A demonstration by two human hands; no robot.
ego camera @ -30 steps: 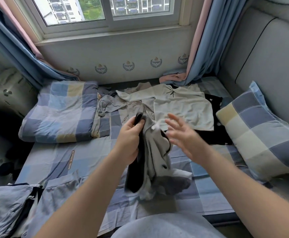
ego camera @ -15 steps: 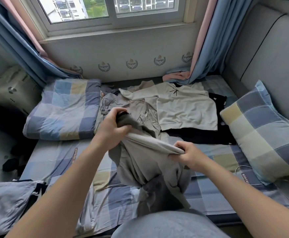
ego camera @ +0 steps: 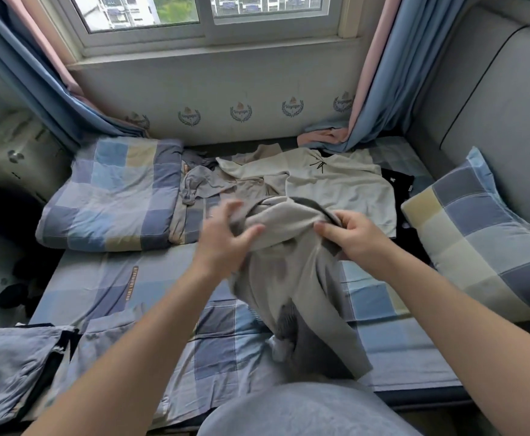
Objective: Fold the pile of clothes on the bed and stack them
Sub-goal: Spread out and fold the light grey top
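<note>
Right hand (ego camera: 355, 239) is clamped on the top edge of the grey garment (ego camera: 292, 278), fingers curled over the dark band and thumb on the front: that's the anchor. Left hand (ego camera: 226, 243), blurred, is clawed into the same edge just across from it, fingers over the cloth, thumb on the near side. It looks like a grip, though the blur hides how firm.

Between the two hands the edge humps up rather than pulling taut, so my read is they're hunting for the corners to spread it square. The rest of the garment hangs below the hands and crumples onto the bed (ego camera: 100, 278) close to the person, dark lining showing at the bottom. Lifting it lets gravity do the untangling.

Just beyond the hands lies the pile (ego camera: 336, 187), a beige shirt spread on top and something black poking out past the right hand. Further right of that hand sits a checked pillow (ego camera: 484, 240). Out past the left hand is a folded quilt (ego camera: 109, 193). Down by the left elbow, a blue stack (ego camera: 9, 366) sits at the bed's near corner, likely this one's destination once folded.
</note>
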